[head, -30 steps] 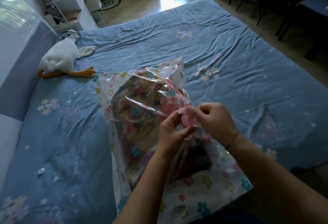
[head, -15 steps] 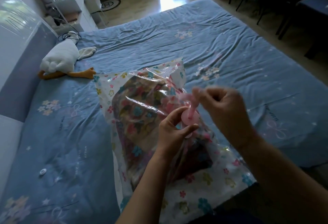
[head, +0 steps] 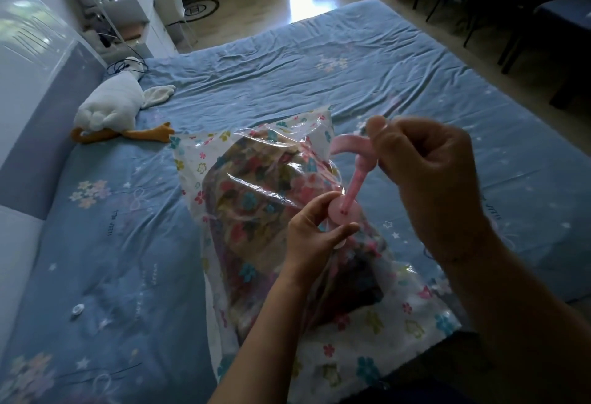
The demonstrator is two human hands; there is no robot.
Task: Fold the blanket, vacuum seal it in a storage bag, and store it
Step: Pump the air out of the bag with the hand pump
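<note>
The blanket [head: 256, 202] sits inside the bag [head: 198, 160] on the bed [head: 351, 68]. The left hand [head: 315, 234] pinches the valve [head: 343, 213] and the right hand [head: 425, 173] grips the pump [head: 356, 176]. The pump should stay square on the valve, with full strokes.

On my bed [head: 319, 61] I count one bag [head: 204, 160] with one blanket [head: 252, 199] inside, and one pink pump [head: 358, 176]. There is also one stuffed goose [head: 108, 103] and one small white cap [head: 77, 309].
</note>
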